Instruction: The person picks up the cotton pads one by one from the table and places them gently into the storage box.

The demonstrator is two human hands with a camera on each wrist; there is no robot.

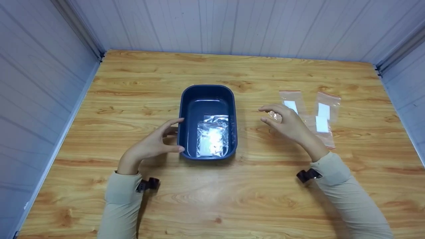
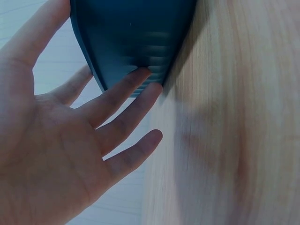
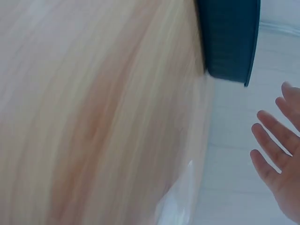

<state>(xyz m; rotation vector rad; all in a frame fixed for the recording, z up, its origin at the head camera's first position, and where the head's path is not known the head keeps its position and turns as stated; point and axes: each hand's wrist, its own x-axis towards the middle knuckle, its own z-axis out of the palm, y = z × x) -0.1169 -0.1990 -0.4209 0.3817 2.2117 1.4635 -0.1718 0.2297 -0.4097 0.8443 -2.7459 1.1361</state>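
Note:
A dark blue plastic bin (image 1: pixel 207 89) stands on the wooden table, with clear plastic bags (image 1: pixel 212 139) lying in its near part. Glare on the bags hides their contents. My left hand (image 1: pixel 151 142) is at the bin's left side, thumb and index finger touching the rim. In the left wrist view, the other fingers (image 2: pixel 122 126) spread fairly straight along and below the wall. To the right of the bin my right hand (image 1: pixel 287 122) hovers with loosely bent fingers and nothing between them. It partly covers a zip bag (image 1: pixel 290 96) with a white piece inside.
Two more zip bags with white pieces, a far one (image 1: pixel 330 99) and a nearer one (image 1: pixel 322 124), overlap on the right of the table (image 1: pixel 212 199). White panel walls (image 1: pixel 219 26) border the table at the back and both sides.

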